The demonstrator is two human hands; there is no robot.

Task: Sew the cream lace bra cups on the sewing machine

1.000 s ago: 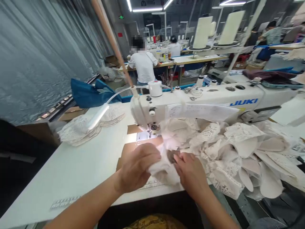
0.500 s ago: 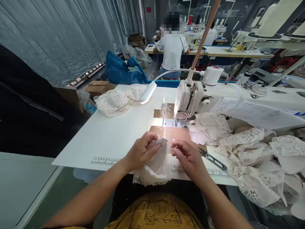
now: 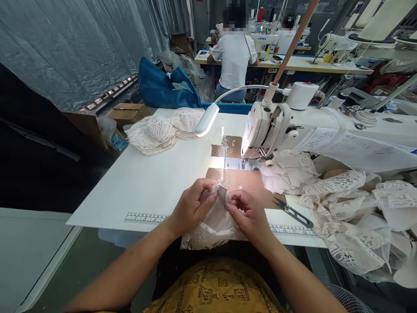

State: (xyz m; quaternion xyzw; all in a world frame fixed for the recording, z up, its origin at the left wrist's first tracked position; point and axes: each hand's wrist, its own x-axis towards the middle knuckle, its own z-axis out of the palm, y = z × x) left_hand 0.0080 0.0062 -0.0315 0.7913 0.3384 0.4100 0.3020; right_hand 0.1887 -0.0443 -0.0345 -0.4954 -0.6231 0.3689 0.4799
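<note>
Head view showed the left hand [image 3: 192,206] and right hand [image 3: 250,215], fingers clamped on a lace-edged sheer piece [image 3: 216,219] at the front edge of the counter [image 3: 153,178]. Snips [image 3: 295,214] lay farther right.

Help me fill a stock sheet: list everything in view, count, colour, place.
Table: one, white, centre
Sewing machine: one near, white, right
Lace piece: one, cream, table's near edge
Lamp: one, white, over table
Lace piles: two, cream, table's far left
Cloth heap: one, cream, right
Snips: one, dark, on table, right
Flat patches: several, brown, on table
Papers: count unclear, white, on machine
Bag: one, blue, beyond table
Boxes: several, brown, back left
Curtain: one, grey, left
Workers: two, white tops, back
Thread cones: several, cream, upper right
Left hand: one, bare, holding lace piece
Right hand: one, bare, pinching lace piece
</note>
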